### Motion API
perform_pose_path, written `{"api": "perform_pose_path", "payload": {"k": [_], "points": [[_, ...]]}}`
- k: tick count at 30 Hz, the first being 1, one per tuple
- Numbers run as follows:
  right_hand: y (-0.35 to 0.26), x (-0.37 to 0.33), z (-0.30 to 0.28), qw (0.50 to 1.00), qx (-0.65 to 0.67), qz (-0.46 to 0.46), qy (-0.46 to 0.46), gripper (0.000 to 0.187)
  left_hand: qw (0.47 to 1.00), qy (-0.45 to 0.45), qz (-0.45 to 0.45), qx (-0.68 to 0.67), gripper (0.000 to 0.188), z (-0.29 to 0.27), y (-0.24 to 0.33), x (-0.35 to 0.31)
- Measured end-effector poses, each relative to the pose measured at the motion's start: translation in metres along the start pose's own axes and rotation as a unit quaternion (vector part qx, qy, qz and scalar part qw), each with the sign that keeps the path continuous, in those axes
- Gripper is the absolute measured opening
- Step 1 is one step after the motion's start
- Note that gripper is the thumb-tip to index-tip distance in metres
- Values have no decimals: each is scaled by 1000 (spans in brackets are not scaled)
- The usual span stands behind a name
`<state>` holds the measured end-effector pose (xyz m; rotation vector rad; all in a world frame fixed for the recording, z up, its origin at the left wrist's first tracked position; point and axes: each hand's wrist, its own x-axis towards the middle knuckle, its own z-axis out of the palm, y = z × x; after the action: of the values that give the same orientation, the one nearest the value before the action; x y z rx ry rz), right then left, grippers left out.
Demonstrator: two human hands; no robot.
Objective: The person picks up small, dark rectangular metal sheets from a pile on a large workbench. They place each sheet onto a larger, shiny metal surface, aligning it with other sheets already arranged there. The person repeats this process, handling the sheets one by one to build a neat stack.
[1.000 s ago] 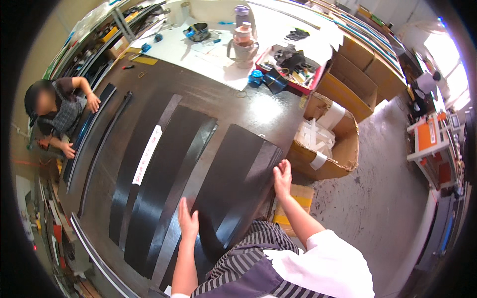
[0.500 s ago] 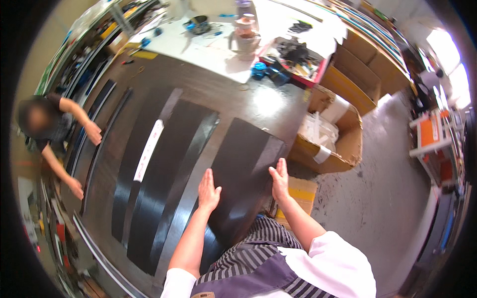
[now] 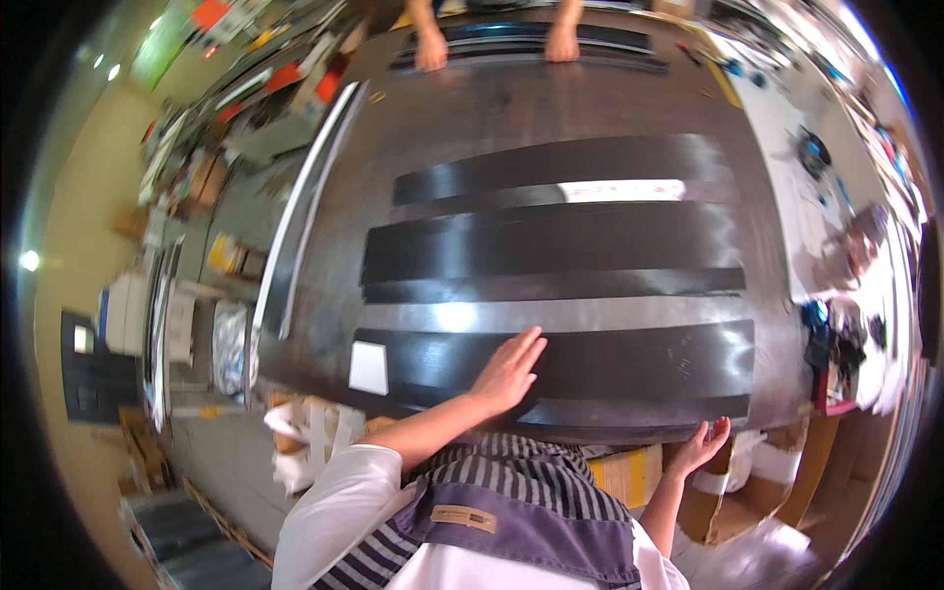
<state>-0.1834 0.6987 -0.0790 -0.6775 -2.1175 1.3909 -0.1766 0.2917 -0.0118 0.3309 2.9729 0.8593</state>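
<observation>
A long dark panel (image 3: 629, 364) lies along the near side of the table, with a white rectangular sheet (image 3: 369, 369) at its left end. My left hand (image 3: 506, 376) rests on the panel, palm down, fingers stretched out. At the panel's near right edge is my right hand (image 3: 700, 447), fingers extended and slightly curved; whether it touches the edge I cannot tell. Neither hand grips anything. Beyond lie a second dark panel (image 3: 551, 236) and a third (image 3: 551, 162); a white strip with marks (image 3: 622, 191) lies between these two.
Across the dark table (image 3: 472, 103), a co-worker's hands (image 3: 430, 47) touch long dark strips (image 3: 531, 39). A pale metal profile (image 3: 305, 211) runs along the left edge. On the right is a white work surface (image 3: 772, 147); cardboard boxes (image 3: 747, 511) stand below the near right corner.
My view has turned to face across the table. My left hand has shifted onto the near panel's face; my right stays by its edge. The co-worker's hands now meet the far strips.
</observation>
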Motion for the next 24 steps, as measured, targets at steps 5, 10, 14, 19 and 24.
{"api": "perform_pose_path", "payload": {"k": [5, 10, 14, 19, 24], "points": [[-84, -80, 75, 952, -51, -180, -242, 39, 956, 161, -245, -2, 68, -38, -87, -150], [-180, -207, 174, 827, -75, -274, -485, 40, 839, 336, -424, -49, 74, -45, -137, -253], [-211, -294, 262, 725, -48, -380, -572, 41, 494, 288, -485, -662, 27, -46, -166, -286], [-217, -363, 341, 647, -119, -400, -638, 44, 317, 156, -487, -799, 26, -63, -176, -267], [-213, -383, 355, 623, -166, -378, -664, 37, 313, 144, -476, -809, 32, -72, -189, -256]]}}
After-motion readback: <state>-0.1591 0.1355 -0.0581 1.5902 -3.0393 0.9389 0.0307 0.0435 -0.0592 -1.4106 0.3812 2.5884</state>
